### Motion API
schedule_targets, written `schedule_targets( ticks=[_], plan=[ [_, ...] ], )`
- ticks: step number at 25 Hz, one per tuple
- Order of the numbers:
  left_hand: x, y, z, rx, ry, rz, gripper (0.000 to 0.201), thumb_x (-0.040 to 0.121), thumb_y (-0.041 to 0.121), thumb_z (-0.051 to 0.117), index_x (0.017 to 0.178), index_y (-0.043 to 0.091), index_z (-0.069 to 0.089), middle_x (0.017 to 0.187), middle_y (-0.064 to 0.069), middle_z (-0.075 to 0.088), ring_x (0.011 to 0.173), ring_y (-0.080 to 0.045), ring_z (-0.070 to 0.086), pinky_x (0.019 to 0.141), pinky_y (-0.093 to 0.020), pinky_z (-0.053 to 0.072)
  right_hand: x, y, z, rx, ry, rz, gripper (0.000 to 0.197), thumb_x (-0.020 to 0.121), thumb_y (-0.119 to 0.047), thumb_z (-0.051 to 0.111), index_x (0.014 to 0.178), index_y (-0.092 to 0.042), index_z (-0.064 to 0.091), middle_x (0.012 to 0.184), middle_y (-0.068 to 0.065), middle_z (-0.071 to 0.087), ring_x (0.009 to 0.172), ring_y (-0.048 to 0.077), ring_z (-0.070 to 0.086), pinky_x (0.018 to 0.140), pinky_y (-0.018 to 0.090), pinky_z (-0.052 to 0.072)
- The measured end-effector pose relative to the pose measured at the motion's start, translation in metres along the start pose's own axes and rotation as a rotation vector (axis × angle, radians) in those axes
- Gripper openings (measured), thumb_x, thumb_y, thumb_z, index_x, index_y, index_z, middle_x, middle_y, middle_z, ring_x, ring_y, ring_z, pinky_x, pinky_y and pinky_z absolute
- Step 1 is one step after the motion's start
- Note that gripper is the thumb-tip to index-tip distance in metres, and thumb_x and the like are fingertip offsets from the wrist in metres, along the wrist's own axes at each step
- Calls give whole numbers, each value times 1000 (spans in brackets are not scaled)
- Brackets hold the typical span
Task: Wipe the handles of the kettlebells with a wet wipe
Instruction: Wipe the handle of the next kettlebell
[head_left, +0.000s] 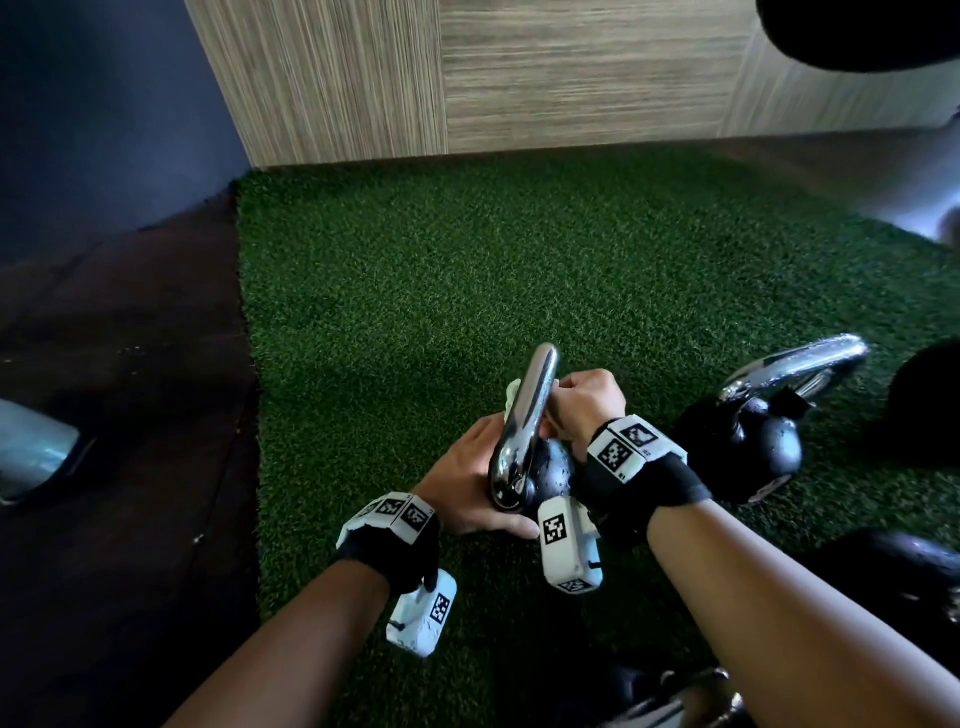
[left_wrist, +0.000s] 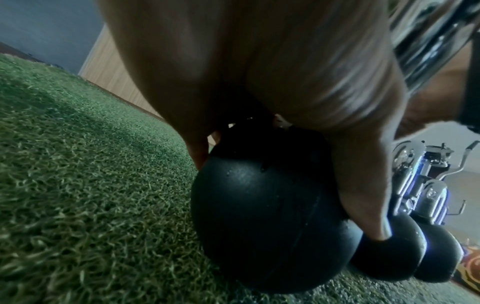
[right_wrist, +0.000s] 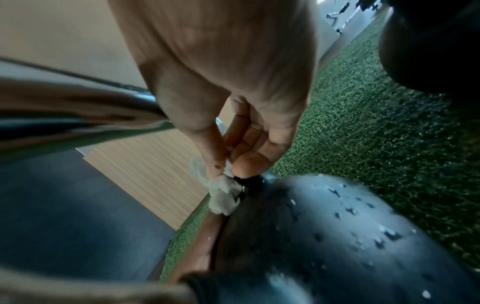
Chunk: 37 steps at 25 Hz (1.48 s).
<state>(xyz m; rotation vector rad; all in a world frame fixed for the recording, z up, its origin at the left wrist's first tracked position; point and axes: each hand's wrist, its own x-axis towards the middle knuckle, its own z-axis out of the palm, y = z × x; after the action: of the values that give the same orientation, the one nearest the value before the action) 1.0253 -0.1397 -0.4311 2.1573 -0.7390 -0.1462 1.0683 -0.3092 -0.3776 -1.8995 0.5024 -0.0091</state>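
A kettlebell with a black ball and a chrome handle stands on the green turf. My left hand grips it low on the left, thumb and fingers spread round the top of the ball. My right hand reaches through the handle loop and pinches a crumpled white wet wipe against the handle's far leg. In the right wrist view the wet wipe sits between thumb and fingers where the handle meets the ball, which carries water droplets.
A second kettlebell with a chrome handle stands just right of my right wrist. More dark kettlebells crowd the lower right. A wooden wall panel runs behind the turf, and dark flooring lies to the left.
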Motion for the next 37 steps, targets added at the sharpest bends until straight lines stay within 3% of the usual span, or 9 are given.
schedule_targets(
  ticks=[4,8,12,15,20,25,29,33,37],
  plan=[
    [-1,22,-19,301,-180,-121,124,55,68,85,155,34,19,153,14,37,136,-15,48,109,-47,46,-2,-9,-12,-50,-153,66,8,84,-13,68,80,-6,67,82,19,76,75,35,75,76,54,63],
    [-18,52,-36,346,-41,-176,134,57,95,61,158,40,-7,156,10,42,131,-12,54,111,-44,45,-1,-23,-46,-446,-91,-379,48,78,-9,73,121,-22,55,84,-5,64,68,11,63,56,26,53],
    [-25,95,-34,502,243,-113,88,68,59,70,145,42,31,121,15,60,103,-11,67,83,-34,57,-10,-48,-55,-762,-259,-817,64,83,3,66,138,-28,57,104,2,72,84,19,70,75,30,58],
    [-13,113,-44,566,194,-236,67,61,43,77,121,45,48,90,19,50,86,-12,63,66,-27,43,-19,-50,-56,-824,-246,-800,46,84,0,70,118,-31,69,78,-13,61,67,9,65,62,19,49],
    [1,114,-79,635,40,-339,73,74,40,81,134,61,46,114,23,63,96,-9,69,73,-25,51,-42,-39,-82,-845,-208,-667,19,87,-4,65,91,-22,70,73,-7,62,71,16,67,63,23,49],
    [6,119,-82,630,11,-363,57,83,31,75,127,60,56,118,17,70,97,-9,70,85,-30,58,-62,-32,-92,-929,-190,-614,18,88,-1,60,99,-11,70,94,9,71,89,29,70,80,39,61],
    [1,118,-75,648,47,-387,55,81,42,72,127,64,51,114,18,69,93,-10,71,70,-26,49,-58,-34,-94,-921,-217,-644,25,89,-1,62,111,-8,70,104,11,69,98,31,69,88,41,59],
    [2,118,-76,633,42,-383,70,75,45,73,138,58,44,122,19,64,99,-11,67,70,-26,42,-51,-41,-93,-981,-263,-666,32,89,1,64,119,-11,68,111,9,68,102,26,68,87,28,55],
    [24,139,-75,578,146,-266,90,79,48,75,154,39,28,129,18,62,108,-13,64,78,-31,50,-47,-51,-128,-792,-221,-636,41,87,-8,69,124,-15,54,106,9,65,92,27,65,78,34,54]
  ],
)
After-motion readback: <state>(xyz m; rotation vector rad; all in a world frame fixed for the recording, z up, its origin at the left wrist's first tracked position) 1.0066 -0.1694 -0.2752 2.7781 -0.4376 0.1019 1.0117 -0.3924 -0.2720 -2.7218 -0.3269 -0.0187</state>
